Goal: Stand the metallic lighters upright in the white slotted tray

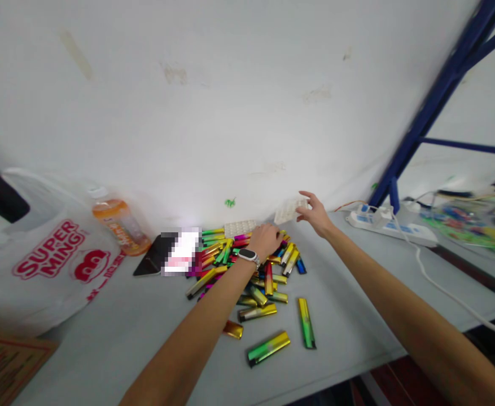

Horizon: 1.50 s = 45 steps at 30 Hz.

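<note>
A loose pile of shiny lighters in green, gold, red and pink lies on the grey table. Over the back of this pile is my left hand, with a white-faced band on its wrist. Its fingers are curled down, and a small dark end shows at the fingertips; what they grip is partly hidden. My right hand pinches the right edge of a white gridded tray, tilted up near the wall. A second white gridded tray lies behind the pile, left of my left hand.
Left of the pile are a phone, an orange drink bottle and a white plastic bag. A cardboard box sits at the lower left. A power strip with cables and a blue metal frame stand to the right.
</note>
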Motion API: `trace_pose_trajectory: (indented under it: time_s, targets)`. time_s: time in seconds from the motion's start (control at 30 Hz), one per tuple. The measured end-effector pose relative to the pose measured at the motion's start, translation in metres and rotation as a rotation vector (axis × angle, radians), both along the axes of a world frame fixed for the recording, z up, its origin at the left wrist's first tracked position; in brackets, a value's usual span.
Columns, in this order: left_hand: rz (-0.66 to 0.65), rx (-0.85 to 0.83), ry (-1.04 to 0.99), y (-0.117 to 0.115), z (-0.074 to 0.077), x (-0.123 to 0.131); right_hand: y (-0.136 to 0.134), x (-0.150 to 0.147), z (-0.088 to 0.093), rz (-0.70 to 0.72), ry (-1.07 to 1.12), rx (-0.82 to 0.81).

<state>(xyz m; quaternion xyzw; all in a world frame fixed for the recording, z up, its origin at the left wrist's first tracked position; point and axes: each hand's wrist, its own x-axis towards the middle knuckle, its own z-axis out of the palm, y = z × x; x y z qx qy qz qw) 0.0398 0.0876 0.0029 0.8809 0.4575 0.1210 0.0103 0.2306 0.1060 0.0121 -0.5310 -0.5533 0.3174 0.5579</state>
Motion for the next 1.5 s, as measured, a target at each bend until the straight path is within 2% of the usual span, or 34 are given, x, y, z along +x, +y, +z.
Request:
trace_pose_trajectory:
  time_s: [0.2, 0.33, 0.5, 0.6, 0.73, 0.9, 1.03, 1.3, 1.43, 1.5]
  targets:
    - [-0.024, -0.013, -0.081, -0.009, 0.000, -0.006, 0.019, -0.010, -0.027, 0.054, -0.099, -0.042]
    - [-0.028, -0.022, -0.140, -0.015, 0.001, -0.017, 0.030, -0.017, -0.031, 0.115, -0.238, -0.039]
    - [0.002, 0.088, -0.229, -0.017, 0.002, -0.044, 0.041, -0.025, -0.038, 0.158, -0.317, -0.042]
    - [0.046, 0.131, -0.267, -0.016, 0.001, -0.067, 0.044, -0.034, -0.046, 0.098, -0.414, -0.007]
    - [0.120, 0.136, -0.275, -0.019, -0.001, -0.090, 0.041, -0.049, -0.053, -0.101, -0.555, 0.004]
    - [0.152, 0.138, -0.279, -0.027, -0.005, -0.099, 0.033, -0.053, -0.051, -0.344, -0.714, -0.147]
    - [0.177, 0.150, -0.293, -0.028, -0.006, -0.102, 0.028, -0.052, -0.048, -0.280, -0.780, -0.270]
    - [0.150, 0.153, -0.326, -0.030, -0.012, -0.108, 0.019, -0.062, -0.042, -0.255, -0.829, -0.259]
    - [0.142, 0.154, -0.363, -0.034, -0.011, -0.118, 0.010, -0.074, -0.030, -0.344, -0.915, -0.176]
    - [0.140, 0.159, -0.385, -0.039, -0.008, -0.127, 0.007, -0.090, -0.022, -0.267, -0.929, -0.092]
